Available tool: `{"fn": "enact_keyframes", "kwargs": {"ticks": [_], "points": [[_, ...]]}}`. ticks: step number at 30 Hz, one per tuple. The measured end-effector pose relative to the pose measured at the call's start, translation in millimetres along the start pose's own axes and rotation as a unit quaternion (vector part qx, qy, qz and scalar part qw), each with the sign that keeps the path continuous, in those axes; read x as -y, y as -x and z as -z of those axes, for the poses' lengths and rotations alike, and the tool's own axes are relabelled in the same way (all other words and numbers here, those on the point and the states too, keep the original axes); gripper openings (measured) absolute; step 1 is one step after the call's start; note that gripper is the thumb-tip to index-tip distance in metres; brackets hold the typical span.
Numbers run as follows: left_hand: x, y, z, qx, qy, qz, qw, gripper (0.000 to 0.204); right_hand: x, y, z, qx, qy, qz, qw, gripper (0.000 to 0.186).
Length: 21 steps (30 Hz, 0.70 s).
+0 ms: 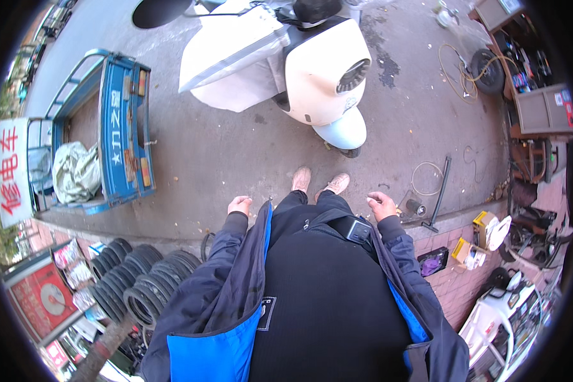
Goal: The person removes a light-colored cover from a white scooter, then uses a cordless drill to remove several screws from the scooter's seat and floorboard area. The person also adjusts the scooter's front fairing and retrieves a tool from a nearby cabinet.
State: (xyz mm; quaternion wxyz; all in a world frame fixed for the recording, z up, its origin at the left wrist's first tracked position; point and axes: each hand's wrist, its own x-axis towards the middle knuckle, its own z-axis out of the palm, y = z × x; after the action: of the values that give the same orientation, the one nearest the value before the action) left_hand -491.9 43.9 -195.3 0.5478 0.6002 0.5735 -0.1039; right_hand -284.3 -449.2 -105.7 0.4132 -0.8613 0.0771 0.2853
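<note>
My left hand (240,204) hangs at my side with nothing visible in it, its fingers loosely bent. On the other side, my right hand (381,205) is also free, fingers slightly curled and apart. Neither touches anything. Ahead of my shoes stands a white electric scooter (328,76), its front wheel and pale blue fender (344,130) toward me. A white and grey wind apron (242,57) covers its handlebar side. Nearest my right hand, on the ground, are a small dark cylinder (416,207) and a black floor pump (440,191) with its hose.
A blue cargo tricycle bed (124,127) holding a pale cloth bundle (76,172) stands left. Stacked tyres (153,280) are behind it on the left. At right are a tool cabinet (544,111), a loose wheel (488,71), a coiled hose (466,83) and small yellow boxes (468,253).
</note>
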Motion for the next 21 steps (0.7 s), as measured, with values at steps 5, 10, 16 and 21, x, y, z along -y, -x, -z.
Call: {"fn": "enact_keyframes", "kwargs": {"ticks": [5, 10, 16, 21], "points": [[20, 6, -3, -0.031, -0.018, -0.017, 0.999, 0.021, 0, -11, 3, 0.027, 0.007, 0.003, 1.000, 0.035], [46, -2, -4, -0.036, 0.000, 0.027, 0.999, 0.026, 15, -16, 7, 0.040, 0.014, 0.000, 0.999, 0.035], [56, -11, -5, -0.054, -0.001, -0.028, 0.998, 0.022, 26, -19, 5, 0.044, 0.026, -0.009, 0.999, 0.035], [50, -12, -3, -0.051, -0.017, -0.020, 0.998, 0.022, 26, -16, 3, 0.041, 0.025, 0.013, 0.999, 0.035]]}}
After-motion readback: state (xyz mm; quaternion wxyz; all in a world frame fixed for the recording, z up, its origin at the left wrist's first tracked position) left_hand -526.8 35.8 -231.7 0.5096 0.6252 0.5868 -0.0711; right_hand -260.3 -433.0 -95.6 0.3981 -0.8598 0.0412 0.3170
